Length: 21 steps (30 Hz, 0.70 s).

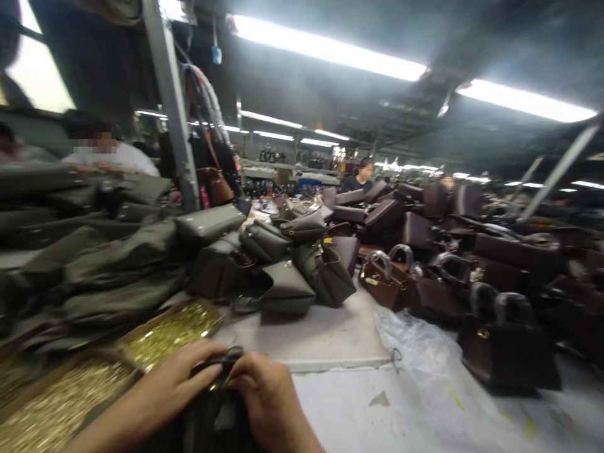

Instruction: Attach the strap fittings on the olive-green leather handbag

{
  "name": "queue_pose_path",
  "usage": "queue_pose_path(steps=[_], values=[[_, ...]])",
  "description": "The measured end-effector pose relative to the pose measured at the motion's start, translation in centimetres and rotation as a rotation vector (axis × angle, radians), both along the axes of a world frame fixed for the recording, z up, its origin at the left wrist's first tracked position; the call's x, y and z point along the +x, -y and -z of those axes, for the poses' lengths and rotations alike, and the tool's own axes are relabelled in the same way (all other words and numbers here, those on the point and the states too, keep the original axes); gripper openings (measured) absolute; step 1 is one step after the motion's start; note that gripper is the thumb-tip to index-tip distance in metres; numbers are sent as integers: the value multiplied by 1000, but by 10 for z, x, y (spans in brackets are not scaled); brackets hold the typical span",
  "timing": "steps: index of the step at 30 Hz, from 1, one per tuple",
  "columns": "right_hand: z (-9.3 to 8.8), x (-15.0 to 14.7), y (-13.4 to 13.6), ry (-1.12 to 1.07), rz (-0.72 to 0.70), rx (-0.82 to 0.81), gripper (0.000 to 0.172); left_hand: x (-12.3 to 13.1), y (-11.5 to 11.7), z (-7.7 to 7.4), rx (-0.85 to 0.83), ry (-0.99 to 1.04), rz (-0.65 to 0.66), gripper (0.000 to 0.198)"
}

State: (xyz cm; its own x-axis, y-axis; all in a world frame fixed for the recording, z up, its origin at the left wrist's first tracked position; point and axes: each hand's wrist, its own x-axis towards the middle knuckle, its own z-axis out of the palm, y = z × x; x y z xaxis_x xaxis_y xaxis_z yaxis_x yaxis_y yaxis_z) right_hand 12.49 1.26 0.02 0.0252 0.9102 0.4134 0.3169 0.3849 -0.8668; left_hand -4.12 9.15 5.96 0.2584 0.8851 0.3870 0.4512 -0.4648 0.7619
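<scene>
A dark olive handbag (217, 418) stands at the bottom middle, close to my body. My left hand (189, 371) comes in from the left with its fingers closed over the bag's top edge. From the right, my right hand (264, 384) pinches the same edge, its fingers curled beside a dark strap or loop. A small gold glint of metal shows between the two hands. Left of them lies a tray of shiny gold hardware (177, 330), and nearer me a second box of slim gold pieces (70, 402).
Several olive handbags (287, 286) are heaped beyond my hands on the white table (335, 402). Dark brown handbags (512, 352) with wrapped handles pile up at right, beside clear plastic film (419, 346). Olive material (123, 270) fills the left. A metal post (172, 100) rises behind; other people sit farther back.
</scene>
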Motion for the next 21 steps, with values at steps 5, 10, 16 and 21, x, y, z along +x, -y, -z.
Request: queue_pose_path(steps=[5, 10, 16, 21], values=[[-8, 14, 10, 42, -156, 16, 15, -14, 1, -3, -216, -344, 279, 41], [0, 16, 13, 20, -226, 34, 19, -3, 4, -2, -122, -471, 236, 43], [6, 16, 8, 27, -212, 124, 19, 14, -4, -1, 43, -700, 254, 37], [3, 22, 3, 84, -194, 145, 20, 11, -12, 18, 350, -804, 329, 37]])
